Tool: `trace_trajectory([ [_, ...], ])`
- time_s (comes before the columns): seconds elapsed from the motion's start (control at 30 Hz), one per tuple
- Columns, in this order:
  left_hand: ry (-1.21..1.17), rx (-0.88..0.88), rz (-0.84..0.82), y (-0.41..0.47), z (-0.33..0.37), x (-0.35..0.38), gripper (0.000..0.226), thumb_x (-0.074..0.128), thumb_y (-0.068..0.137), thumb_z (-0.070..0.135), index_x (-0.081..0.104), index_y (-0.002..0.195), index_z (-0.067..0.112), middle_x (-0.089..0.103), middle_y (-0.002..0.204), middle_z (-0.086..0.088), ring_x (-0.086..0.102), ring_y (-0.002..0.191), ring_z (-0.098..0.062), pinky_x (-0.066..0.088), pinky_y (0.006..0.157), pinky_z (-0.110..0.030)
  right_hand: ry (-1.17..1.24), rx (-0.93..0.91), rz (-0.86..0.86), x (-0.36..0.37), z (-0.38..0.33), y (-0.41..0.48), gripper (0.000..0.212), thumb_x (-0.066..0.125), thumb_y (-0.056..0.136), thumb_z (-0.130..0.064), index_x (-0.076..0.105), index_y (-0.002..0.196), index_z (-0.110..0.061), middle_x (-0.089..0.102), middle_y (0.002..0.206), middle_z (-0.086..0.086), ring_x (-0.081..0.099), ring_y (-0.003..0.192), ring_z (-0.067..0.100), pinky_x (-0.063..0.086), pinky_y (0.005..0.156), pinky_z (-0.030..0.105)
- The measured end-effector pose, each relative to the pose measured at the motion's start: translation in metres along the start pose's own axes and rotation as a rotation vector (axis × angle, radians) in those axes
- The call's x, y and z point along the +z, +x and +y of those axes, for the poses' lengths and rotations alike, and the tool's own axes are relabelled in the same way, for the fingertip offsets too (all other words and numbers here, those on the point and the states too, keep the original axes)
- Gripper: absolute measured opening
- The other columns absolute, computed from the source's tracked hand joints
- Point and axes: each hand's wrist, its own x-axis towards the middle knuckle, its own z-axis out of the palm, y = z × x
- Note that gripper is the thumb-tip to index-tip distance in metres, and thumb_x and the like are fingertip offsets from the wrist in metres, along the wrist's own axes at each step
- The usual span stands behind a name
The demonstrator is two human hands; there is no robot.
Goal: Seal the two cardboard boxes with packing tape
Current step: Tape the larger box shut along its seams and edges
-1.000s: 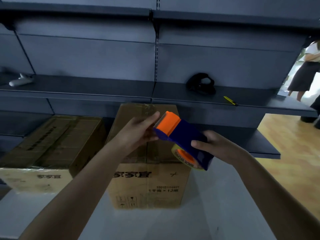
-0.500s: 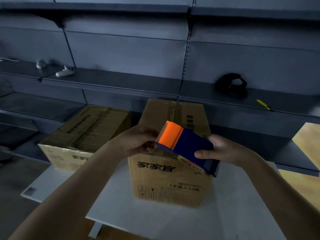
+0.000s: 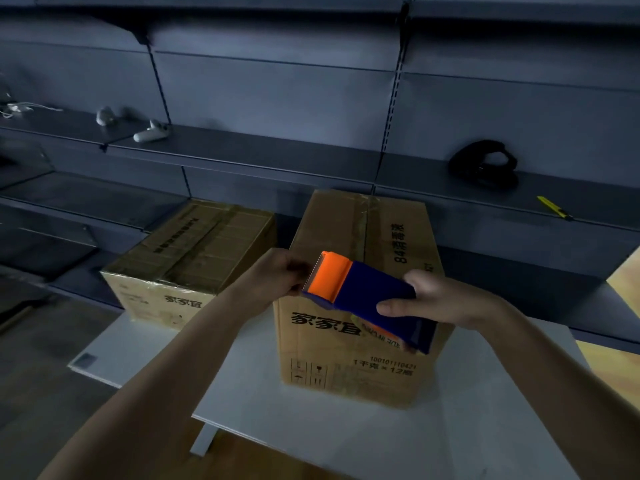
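Right hand (image 3: 440, 303) grip holds tape dispenser (image 3: 367, 292); left hand (image 3: 273, 275) grip at its cutter end, contents unclear. Tall box (image 3: 346, 368) and low box (image 3: 194, 251) closed; taping judged not started.

dark shelf (image 3: 242, 152) holds white controller (image 3: 151, 132), black strap (image 3: 483, 167), yellow cutter (image 3: 554, 207).

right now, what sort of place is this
Probably a stockroom or shop back room: long dark metal shelves along the wall, a left box and a right box on a white table, and a tape dispenser being held.
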Motion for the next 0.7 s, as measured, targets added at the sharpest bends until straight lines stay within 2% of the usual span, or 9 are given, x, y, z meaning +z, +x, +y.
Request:
trace_trajectory([
  [0.07, 0.042, -0.007, 0.025, 0.003, 0.001, -0.002, 0.019, 0.046, 0.094, 0.004, 0.065, 0.097, -0.001, 0.065, 0.079, -0.007, 0.062, 0.063, -0.003, 0.046, 0.052, -0.011, -0.018, 0.000, -0.015, 0.000, -0.004, 0.005, 0.017, 0.063, 0.084, -0.029, 0.058, 0.091, -0.014, 0.071, 0.077, 0.010, 0.068, 0.064, 0.018, 0.056, 0.059, 0.029],
  [0.17, 0.153, -0.010, 0.081, 0.005, 0.000, -0.004, 0.021, 0.048, 0.093, 0.003, 0.064, 0.080, 0.007, 0.059, 0.067, -0.003, 0.055, 0.054, -0.006, 0.041, 0.048, -0.013, -0.062, 0.026, -0.033, 0.000, -0.006, 0.015, 0.037, 0.064, 0.077, -0.040, 0.059, 0.099, -0.010, 0.071, 0.080, 0.013, 0.068, 0.068, 0.020, 0.055, 0.058, 0.029],
  [0.3, 0.160, -0.031, 0.327, 0.000, -0.015, -0.040, 0.012, 0.055, 0.091, 0.014, 0.066, 0.090, 0.012, 0.066, 0.080, -0.003, 0.063, 0.076, -0.018, 0.051, 0.076, -0.031, -0.084, 0.054, -0.030, -0.015, -0.003, 0.009, 0.034, 0.064, 0.076, -0.038, 0.060, 0.097, -0.012, 0.071, 0.074, 0.003, 0.067, 0.065, 0.016, 0.051, 0.054, 0.023],
  [0.37, 0.079, -0.065, 0.299, -0.006, -0.019, -0.055, 0.011, 0.056, 0.090, 0.017, 0.066, 0.090, 0.013, 0.066, 0.081, -0.005, 0.062, 0.076, -0.018, 0.050, 0.072, -0.027, -0.064, 0.069, -0.015, -0.029, -0.003, 0.001, 0.031, 0.066, 0.075, -0.036, 0.058, 0.095, -0.013, 0.070, 0.068, -0.001, 0.066, 0.061, 0.014, 0.049, 0.050, 0.020],
  [0.4, 0.089, -0.078, 0.259, -0.007, -0.020, -0.056, 0.013, 0.056, 0.090, 0.019, 0.067, 0.092, 0.012, 0.065, 0.081, -0.007, 0.060, 0.073, -0.018, 0.048, 0.066, -0.023, -0.059, 0.078, -0.032, -0.034, -0.003, -0.001, 0.038, 0.070, 0.072, -0.039, 0.058, 0.096, -0.013, 0.070, 0.069, 0.001, 0.066, 0.061, 0.015, 0.050, 0.050, 0.021],
  [0.5, 0.089, -0.094, 0.253, -0.006, -0.026, -0.046, 0.018, 0.055, 0.091, 0.021, 0.067, 0.096, 0.009, 0.060, 0.074, -0.005, 0.052, 0.062, -0.009, 0.039, 0.054, -0.015, -0.098, 0.105, -0.091, -0.042, -0.004, 0.005, 0.078, 0.083, 0.049, -0.057, 0.057, 0.103, -0.008, 0.071, 0.074, 0.013, 0.068, 0.062, 0.022, 0.053, 0.051, 0.027],
  [0.57, 0.044, -0.108, 0.243, -0.005, -0.034, -0.044, 0.017, 0.055, 0.091, 0.020, 0.068, 0.094, 0.009, 0.055, 0.064, -0.001, 0.047, 0.056, -0.007, 0.036, 0.050, -0.014, -0.121, 0.131, -0.089, -0.046, -0.003, 0.013, 0.093, 0.083, 0.035, -0.065, 0.054, 0.104, -0.009, 0.071, 0.073, 0.015, 0.069, 0.062, 0.021, 0.054, 0.053, 0.027],
  [0.63, 0.016, -0.125, 0.220, -0.003, -0.042, -0.046, 0.016, 0.056, 0.091, 0.018, 0.068, 0.091, 0.007, 0.049, 0.055, 0.003, 0.042, 0.052, -0.009, 0.034, 0.046, -0.014, -0.131, 0.153, -0.076, -0.049, -0.003, 0.019, 0.098, 0.083, 0.029, -0.067, 0.054, 0.104, -0.010, 0.071, 0.073, 0.013, 0.069, 0.062, 0.020, 0.054, 0.052, 0.026],
  [0.7, 0.030, -0.136, 0.216, 0.000, -0.047, -0.045, 0.016, 0.056, 0.091, 0.017, 0.069, 0.088, 0.008, 0.049, 0.052, 0.005, 0.042, 0.051, -0.010, 0.034, 0.047, -0.016, -0.152, 0.176, -0.082, -0.049, -0.003, 0.025, 0.097, 0.080, 0.034, -0.069, 0.055, 0.104, -0.008, 0.072, 0.074, 0.012, 0.069, 0.063, 0.019, 0.054, 0.053, 0.026],
])
